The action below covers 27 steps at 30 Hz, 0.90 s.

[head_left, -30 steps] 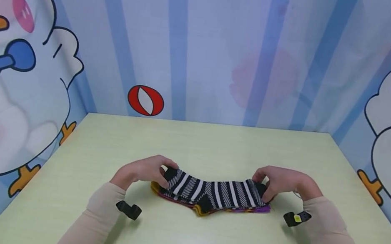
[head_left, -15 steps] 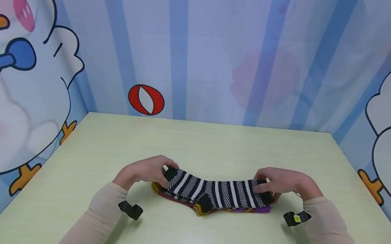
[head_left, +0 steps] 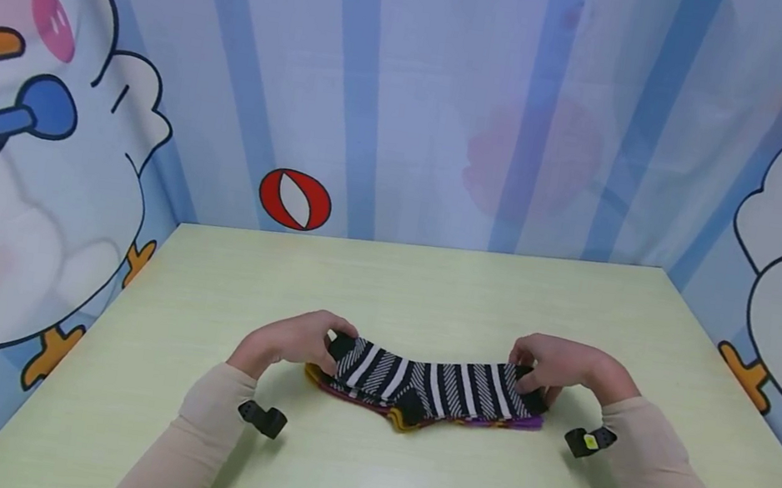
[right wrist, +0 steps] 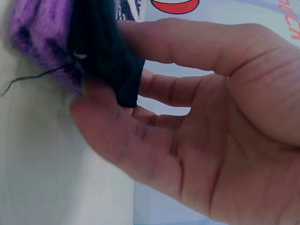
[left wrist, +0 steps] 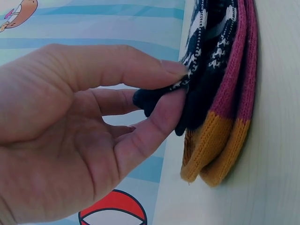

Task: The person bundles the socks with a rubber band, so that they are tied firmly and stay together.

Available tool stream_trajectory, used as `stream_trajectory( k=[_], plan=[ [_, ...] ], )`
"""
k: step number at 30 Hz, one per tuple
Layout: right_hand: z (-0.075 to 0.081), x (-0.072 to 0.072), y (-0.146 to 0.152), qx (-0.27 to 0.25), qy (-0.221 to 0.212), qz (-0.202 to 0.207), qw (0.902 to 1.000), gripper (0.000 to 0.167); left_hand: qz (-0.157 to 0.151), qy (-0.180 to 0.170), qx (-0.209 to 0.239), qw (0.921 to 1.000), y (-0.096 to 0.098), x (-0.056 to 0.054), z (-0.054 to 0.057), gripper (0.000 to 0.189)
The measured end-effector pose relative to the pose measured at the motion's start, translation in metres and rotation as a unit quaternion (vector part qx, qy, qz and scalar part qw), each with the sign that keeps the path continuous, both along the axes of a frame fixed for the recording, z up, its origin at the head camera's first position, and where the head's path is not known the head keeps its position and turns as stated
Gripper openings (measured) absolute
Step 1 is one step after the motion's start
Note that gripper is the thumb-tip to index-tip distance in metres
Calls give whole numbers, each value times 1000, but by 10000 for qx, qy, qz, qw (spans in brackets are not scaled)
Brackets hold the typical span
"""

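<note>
We've got the b&w socks [head_left: 445, 387] pinched at both dark ends [head_left: 341, 346]: our L hand [head_left: 301, 338] w/ thumb + finger on one, our R hand [head_left: 561, 362] on the other, so they stretch btwn the two grips, dark heel [head_left: 409, 407] approx. midway. Just under the L grip we see plum socks [left wrist: 232, 79] w/ mustard ends; under the R grip, purple socks [right wrist: 42, 28] plus a loose thread [right wrist: 35, 76]. One R fingertip's blurry up close. Whole stack's on the pale table [head_left: 414, 294]. Behind each grip: black cam [head_left: 262, 420], beige sleeve [head_left: 178, 448]. Beyond both grips, we've a blue-striped backdrop [head_left: 440, 116] w/ duck prints [head_left: 25, 206].
</note>
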State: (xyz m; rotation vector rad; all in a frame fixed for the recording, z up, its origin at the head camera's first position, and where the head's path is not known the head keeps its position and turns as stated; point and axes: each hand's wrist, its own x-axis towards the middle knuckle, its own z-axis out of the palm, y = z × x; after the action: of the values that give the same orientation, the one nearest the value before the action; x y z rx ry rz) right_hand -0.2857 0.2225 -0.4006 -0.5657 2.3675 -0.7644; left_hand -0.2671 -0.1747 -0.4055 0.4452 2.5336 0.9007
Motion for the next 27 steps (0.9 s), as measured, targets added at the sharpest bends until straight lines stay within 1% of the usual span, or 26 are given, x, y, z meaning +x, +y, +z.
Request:
stream_trajectory(
  k=[6,11,13,16,19,22,25,27],
  plan=[
    [0,-2,0,166,358,232,9989,37,11,30,-52,10000,1,1,1,54],
    [-1,-1,0,205,438,328,9983,37,-20,38,-127,9999,1,1,-1,51],
    [-1,-1,0,221,499,371,9978,37,-59,33,-139,9999,1,2,-2,48],
    [0,-1,0,326,782,531,9950,37,-73,60,-65,9999,0,2,-1,40],
    [1,-1,-1,432,1025,583,9921,34,-31,176,-2,9998,0,1,0,32],
    [2,-2,-2,432,1102,550,9914,31,61,267,-33,9996,-1,0,0,28],
    [4,-1,-3,349,1173,474,9914,34,115,431,-111,9989,-1,-1,1,27],
    [7,0,-4,263,1268,452,9905,36,106,631,-144,9978,1,0,2,28]
  ],
)
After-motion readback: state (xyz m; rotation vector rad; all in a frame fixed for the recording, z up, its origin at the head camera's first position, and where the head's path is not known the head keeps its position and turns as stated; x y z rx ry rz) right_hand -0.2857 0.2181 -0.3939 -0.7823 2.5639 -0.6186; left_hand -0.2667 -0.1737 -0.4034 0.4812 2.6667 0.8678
